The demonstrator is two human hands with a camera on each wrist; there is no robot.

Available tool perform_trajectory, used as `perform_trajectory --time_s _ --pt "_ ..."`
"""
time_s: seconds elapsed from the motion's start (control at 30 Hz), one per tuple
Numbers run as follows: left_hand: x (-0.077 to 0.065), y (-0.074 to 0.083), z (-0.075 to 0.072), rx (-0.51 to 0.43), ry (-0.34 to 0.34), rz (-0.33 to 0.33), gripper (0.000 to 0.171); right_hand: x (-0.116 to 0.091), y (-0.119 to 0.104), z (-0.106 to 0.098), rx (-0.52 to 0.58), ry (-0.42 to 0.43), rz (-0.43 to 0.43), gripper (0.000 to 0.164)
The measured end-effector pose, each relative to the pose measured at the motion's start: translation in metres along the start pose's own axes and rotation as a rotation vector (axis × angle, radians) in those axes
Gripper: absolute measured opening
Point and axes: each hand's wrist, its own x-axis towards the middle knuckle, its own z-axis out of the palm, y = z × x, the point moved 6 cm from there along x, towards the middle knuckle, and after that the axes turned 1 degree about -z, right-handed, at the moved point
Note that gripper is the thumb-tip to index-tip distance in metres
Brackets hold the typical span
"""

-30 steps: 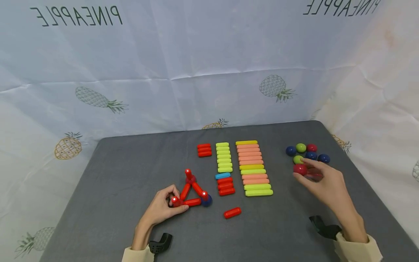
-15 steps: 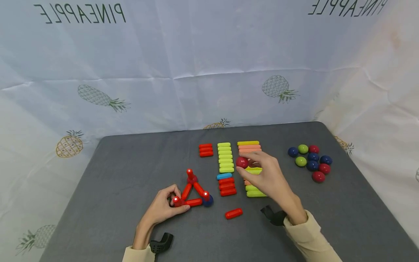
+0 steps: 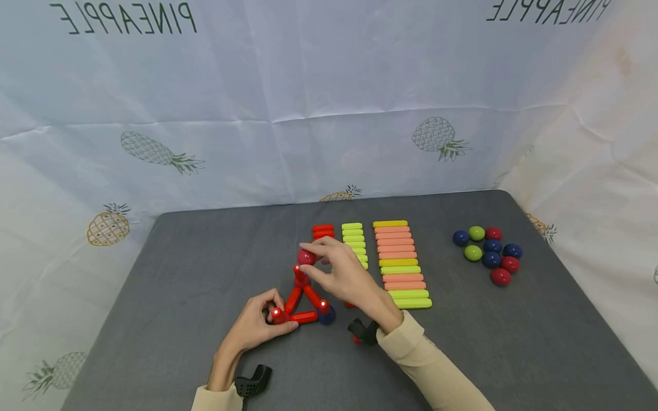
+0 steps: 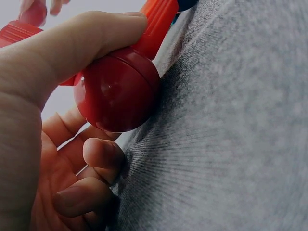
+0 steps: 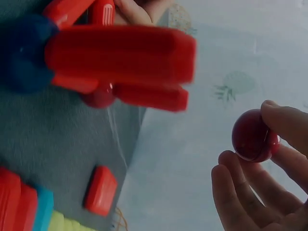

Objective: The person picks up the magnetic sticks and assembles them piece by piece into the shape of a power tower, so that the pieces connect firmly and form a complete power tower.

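A triangular frame of red sticks lies on the dark table, with a red stick (image 3: 297, 273) standing up from each corner. Two corners are red balls and the third, at the right, is a blue ball (image 5: 26, 53). My left hand (image 3: 257, 318) holds the frame's left corner, thumb along the front stick, beside the corner's red ball (image 4: 118, 91). Between thumb and fingers, my right hand (image 3: 345, 274) pinches a loose red ball (image 3: 307, 257). That ball is close beside the top of the far upright stick, overlapping it slightly in the head view.
Rows of yellow-green sticks (image 3: 352, 234) and salmon sticks (image 3: 396, 241) lie right of the frame. Behind it is a short row of red sticks (image 3: 323, 228). Several blue, green and red balls (image 3: 500, 277) are grouped at the right. A printed cloth (image 3: 231, 165) hangs behind the table.
From the ball group at the right, my right hand has carried a red ball leftward across the stick rows to the frame's far corner. My left hand keeps its place on the frame.
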Motion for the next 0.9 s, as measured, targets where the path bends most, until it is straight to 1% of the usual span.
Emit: perform_trajectory --time_s 0.2,0.4,0.53,0.7,0.9 --pt "0.000 0.001 0.001 0.001 -0.001 0.011 0.034 0.011 -0.003 0.021 -0.009 -0.061 0.006 0.044" --pt "0.000 0.000 0.002 -0.010 -0.005 0.012 0.034 0.016 0.002 0.031 -0.012 -0.108 0.043 0.043" --pt "0.001 0.000 0.002 -0.008 -0.006 0.003 0.034 0.016 0.006 0.033 -0.003 -0.118 0.065 0.042" --pt "0.001 0.000 0.001 0.000 -0.001 -0.002 0.034 0.016 0.007 0.032 -0.013 -0.105 0.059 0.041" --pt "0.000 -0.001 0.000 -0.001 0.000 0.001 0.034 0.015 0.007 0.030 -0.017 -0.119 0.061 0.046"
